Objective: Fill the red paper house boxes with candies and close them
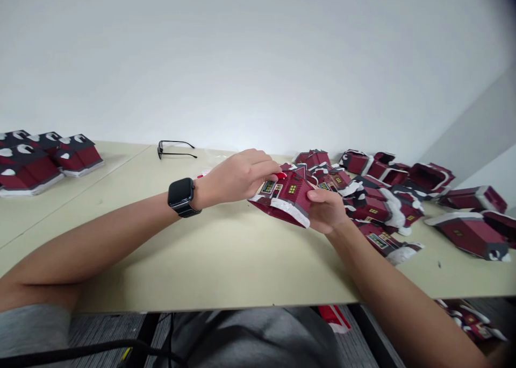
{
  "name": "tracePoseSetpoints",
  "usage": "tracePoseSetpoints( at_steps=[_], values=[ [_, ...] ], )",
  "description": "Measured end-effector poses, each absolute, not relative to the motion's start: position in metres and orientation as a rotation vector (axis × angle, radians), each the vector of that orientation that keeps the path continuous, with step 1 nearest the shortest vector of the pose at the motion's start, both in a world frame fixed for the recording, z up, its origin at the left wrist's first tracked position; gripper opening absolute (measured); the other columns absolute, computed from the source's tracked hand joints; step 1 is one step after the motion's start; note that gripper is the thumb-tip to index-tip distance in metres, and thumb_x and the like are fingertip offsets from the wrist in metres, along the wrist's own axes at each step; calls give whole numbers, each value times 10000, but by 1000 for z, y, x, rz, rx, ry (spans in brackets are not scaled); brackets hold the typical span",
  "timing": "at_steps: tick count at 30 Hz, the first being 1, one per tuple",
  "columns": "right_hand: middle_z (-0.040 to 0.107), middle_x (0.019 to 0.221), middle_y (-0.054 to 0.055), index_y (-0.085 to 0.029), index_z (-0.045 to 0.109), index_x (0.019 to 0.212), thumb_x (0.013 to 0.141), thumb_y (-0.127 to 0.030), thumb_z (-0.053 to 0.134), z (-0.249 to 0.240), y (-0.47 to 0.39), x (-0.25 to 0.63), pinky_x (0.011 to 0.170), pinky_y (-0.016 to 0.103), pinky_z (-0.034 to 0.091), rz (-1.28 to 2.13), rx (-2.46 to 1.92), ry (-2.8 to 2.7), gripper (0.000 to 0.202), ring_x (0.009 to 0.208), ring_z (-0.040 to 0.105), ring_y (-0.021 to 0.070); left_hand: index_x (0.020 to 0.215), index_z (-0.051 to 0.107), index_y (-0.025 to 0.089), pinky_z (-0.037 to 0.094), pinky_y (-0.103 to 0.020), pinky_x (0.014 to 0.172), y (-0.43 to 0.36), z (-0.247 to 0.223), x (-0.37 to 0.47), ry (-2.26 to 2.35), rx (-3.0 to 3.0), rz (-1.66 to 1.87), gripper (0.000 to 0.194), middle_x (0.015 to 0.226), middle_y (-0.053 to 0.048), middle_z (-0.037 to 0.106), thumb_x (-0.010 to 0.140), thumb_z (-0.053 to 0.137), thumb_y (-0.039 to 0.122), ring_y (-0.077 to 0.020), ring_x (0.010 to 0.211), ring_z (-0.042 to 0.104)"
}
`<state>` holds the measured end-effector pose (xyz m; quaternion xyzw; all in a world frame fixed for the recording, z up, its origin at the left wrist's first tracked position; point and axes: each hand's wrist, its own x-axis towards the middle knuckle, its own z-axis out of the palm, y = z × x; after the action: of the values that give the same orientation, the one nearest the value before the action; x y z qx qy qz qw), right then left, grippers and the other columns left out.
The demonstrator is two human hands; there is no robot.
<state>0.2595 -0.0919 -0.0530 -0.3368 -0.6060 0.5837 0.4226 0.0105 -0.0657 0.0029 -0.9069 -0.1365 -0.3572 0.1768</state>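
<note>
A dark red paper house [296,195] with yellow windows and a white lower edge is held tilted above the table. My right hand [325,209] grips its right side, thumb on the front wall. At the upper left of the house is my left hand [245,175], its fingers bent together around a small bright red piece [281,175] against the front. Part of that piece is hidden by the fingers. A black watch is on my left wrist.
More red houses [373,209] lie heaped on the table [226,260] at the right. Several upright houses [78,155] stand at the far left. Black glasses [177,148] rest near the wall. Below the table edge are a red and white packet [334,318] and more house pieces [471,320].
</note>
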Motion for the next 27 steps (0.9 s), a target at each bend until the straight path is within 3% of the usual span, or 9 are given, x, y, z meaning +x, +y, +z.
tracePoseSetpoints(
  at_steps=[6,12,20,24,27],
  values=[
    [761,1290,85,-246,626,1323,671,-422,754,-48,-94,256,999,504,598,1662,-654,-1374,687,1229,709,385,1058,711,198,549,-326,822,-69,9,11,-300,-2527,-1012,235,933,-83,747,1092,498,290,-197,869,674],
    [776,1242,109,-232,650,1303,637,-451,759,-40,-100,250,996,541,597,1715,-699,-1345,709,1244,695,417,963,728,222,539,-334,805,-64,9,10,-251,-2543,-1037,271,876,-69,743,1090,495,278,-192,844,669],
    [732,1334,113,-235,593,1421,670,-455,801,-47,-100,249,1041,523,575,1728,-601,-1377,810,1299,661,409,834,726,219,492,-291,706,-75,3,18,-343,-2806,-1463,163,779,-7,729,984,664,211,-151,751,635],
    [700,1399,84,-274,550,1488,684,-424,861,-50,-99,253,1085,497,553,1711,-573,-1389,875,1307,658,382,802,689,208,483,-304,713,-78,4,18,-386,-2774,-1409,207,754,-10,689,960,589,119,-161,748,606],
    [690,1408,71,-283,553,1496,690,-395,915,-46,-100,255,1107,475,539,1624,-639,-1464,891,1301,659,358,903,685,208,511,-338,820,-79,18,11,-467,-2857,-1148,122,907,-41,735,964,590,161,-195,888,650]
  ],
)
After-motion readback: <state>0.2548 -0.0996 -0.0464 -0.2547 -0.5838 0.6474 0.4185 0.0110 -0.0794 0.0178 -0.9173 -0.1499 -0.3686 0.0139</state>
